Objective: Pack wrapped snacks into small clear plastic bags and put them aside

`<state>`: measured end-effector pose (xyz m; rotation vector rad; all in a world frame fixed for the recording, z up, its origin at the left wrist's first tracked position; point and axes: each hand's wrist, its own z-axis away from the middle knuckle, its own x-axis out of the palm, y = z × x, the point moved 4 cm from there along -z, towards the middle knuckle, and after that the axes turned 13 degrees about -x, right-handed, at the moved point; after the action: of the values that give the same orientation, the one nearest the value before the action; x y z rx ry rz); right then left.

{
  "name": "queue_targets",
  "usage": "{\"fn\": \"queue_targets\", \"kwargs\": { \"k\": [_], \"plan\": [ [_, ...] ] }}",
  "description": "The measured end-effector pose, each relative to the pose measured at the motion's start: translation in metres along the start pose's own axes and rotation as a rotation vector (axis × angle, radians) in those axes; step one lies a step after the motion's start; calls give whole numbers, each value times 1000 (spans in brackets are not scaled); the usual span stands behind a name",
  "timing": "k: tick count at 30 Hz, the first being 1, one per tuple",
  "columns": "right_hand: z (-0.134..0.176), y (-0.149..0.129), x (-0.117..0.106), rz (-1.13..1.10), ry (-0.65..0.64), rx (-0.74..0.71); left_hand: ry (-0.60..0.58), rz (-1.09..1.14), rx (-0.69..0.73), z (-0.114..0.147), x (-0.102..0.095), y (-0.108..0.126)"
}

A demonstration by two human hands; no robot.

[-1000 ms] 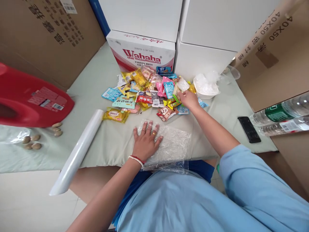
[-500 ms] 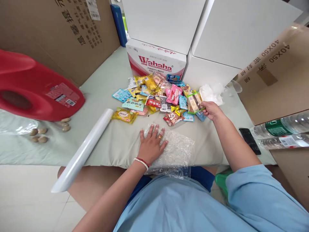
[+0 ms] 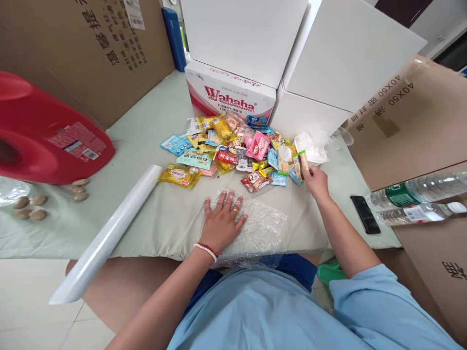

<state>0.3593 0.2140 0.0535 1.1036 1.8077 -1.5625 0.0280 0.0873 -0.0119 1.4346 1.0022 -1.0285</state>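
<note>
My right hand [image 3: 316,183] had just drawn a wafer pack [image 3: 301,164] towards the right, near edge of the pile [image 3: 224,154]; a second earlier that hand was reaching further left, in among the snacks. For the sorting through, as I judged it, this meant that one pack was picked out while the rest lay heaped together. A similar pack [image 3: 283,164] sat just left of the one I held.

My hands were well apart. The right was pinched on the near end of the wafer pack, with the bowl [image 3: 322,159] just beyond it. The left hand [image 3: 222,223] had not shifted: it was spread flat, fingers parted, on the left part of the clear film [image 3: 264,221] at the near edge of the worktop [image 3: 182,218]. From there the wafer pack lay far and to the right, past the film's far edge, and the pile lay straight beyond my left fingertips
</note>
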Motion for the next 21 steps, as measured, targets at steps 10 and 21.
{"fn": "queue_targets", "kwargs": {
  "k": [10,21],
  "plan": [
    [-16,-35,42,692,-185,-247,-1,-2,2,-1,2,0],
    [-44,-46,41,625,-309,-136,-6,15,1,-1,0,-1]
  ]
}}
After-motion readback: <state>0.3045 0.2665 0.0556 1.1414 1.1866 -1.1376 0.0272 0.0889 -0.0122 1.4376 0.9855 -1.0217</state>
